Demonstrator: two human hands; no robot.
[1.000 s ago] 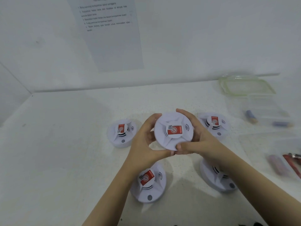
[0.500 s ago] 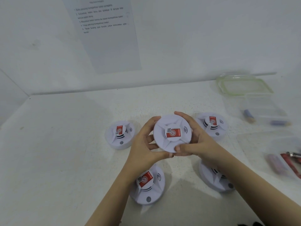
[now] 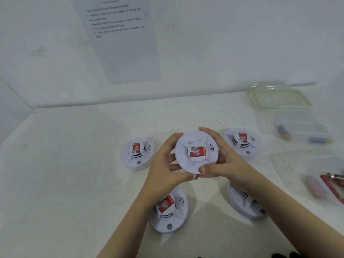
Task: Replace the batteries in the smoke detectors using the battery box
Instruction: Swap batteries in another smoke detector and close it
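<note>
While left hand (image 3: 164, 169) and right hand (image 3: 228, 162) hold detector (image 3: 187, 146), face up

White smoke detectors (image 3: 195, 152) (red labels), green-rimmed lid (image 3: 279, 97).

Five round white plastic smoke detectors with red labels: one lifted detector (image 3: 196, 152) gripped by two hands, the left hand (image 3: 163, 168) and the right hand (image 3: 223, 161), and four on the white table (image 3: 74, 183): the far-left detector (image 3: 137, 153), far-right detector (image 3: 242, 143), near-left detector (image 3: 168, 209) and near-right detector (image 3: 247, 209).

Two clear plastic boxes: the far box (image 3: 297, 118) holds two bluish cylindrical batteries (image 3: 283, 130), and the contents of the near box (image 3: 297, 161) are too blurred to count.

One green-rimmed clear lid (image 3: 279, 97). One printed paper sheet (image 3: 121, 43).
</note>
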